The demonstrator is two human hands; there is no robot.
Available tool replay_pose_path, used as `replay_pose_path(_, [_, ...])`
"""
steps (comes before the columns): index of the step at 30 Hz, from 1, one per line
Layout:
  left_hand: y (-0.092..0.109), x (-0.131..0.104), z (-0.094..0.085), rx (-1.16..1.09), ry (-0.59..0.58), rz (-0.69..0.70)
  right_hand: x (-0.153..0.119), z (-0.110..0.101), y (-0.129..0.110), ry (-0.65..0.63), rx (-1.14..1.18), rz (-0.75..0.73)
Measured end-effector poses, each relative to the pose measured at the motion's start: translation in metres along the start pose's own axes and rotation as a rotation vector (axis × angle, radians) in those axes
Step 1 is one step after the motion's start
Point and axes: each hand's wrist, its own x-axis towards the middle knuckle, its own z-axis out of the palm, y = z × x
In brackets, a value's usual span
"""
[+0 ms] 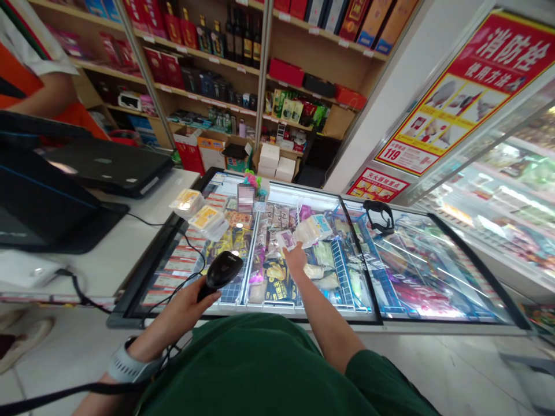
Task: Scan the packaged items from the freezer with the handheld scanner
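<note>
My left hand (pixel 191 306) is wrapped round the handle of a black barcode scanner (pixel 223 270), whose head points up and away over the glass lid. With fingertips closed at its edge, my right hand (pixel 296 260) holds a small white-and-purple packet (pixel 286 239) low over the glass. Just beyond those fingers lies a clear plastic pack with a blue-and-white label (pixel 319 224). Two clear packs with yellow labels, one nearer (pixel 208 219) and one farther (pixel 187 202), rest by the left end of the freezer.
Beneath the glass of the chest freezer (pixel 375 289) lie bagged goods. A scanner cable (pixel 203 254) trails across its left side. A black strap-like object (pixel 380 216) rests on the right lid. The counter (pixel 108 254) holds a black terminal (pixel 39 196); a co-worker's arm (pixel 52 92) is behind it.
</note>
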Motion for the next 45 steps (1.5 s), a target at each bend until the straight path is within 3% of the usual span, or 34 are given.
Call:
replay_pose_path(3, [-0.003,0.000,-0.002,-0.035,-0.065,0.024,-0.003,0.001,0.002,-0.001,-0.014,-0.025])
replay_pose_path(9, [-0.014,-0.002,-0.008,-0.103,-0.035,-0.023,-0.019,0.004,0.007,0.002,-0.056,-0.131])
replay_pose_path(14, [-0.031,-0.006,-0.014,-0.116,-0.014,-0.029,-0.022,0.005,-0.009,-0.006,-0.118,-0.455])
replay_pose_path(18, [-0.044,-0.012,-0.019,-0.103,-0.002,-0.063,-0.013,0.001,-0.048,-0.062,-0.124,-0.676])
replay_pose_path(24, [-0.046,-0.027,-0.027,-0.159,0.088,-0.100,0.002,-0.009,-0.136,-0.136,-0.149,-0.990])
replay_pose_path(29, [-0.048,-0.037,-0.033,-0.167,0.124,-0.132,0.011,-0.014,-0.207,-0.164,-0.195,-1.167])
replay_pose_path(33, [-0.053,-0.041,-0.036,-0.172,0.159,-0.136,0.014,-0.018,-0.248,-0.196,-0.270,-1.280])
replay_pose_path(39, [-0.054,-0.045,-0.039,-0.149,0.194,-0.171,0.012,-0.016,-0.283,-0.232,-0.449,-1.370])
replay_pose_path(45, [-0.059,-0.043,-0.038,-0.148,0.191,-0.164,0.013,-0.013,-0.285,-0.242,-0.476,-1.378])
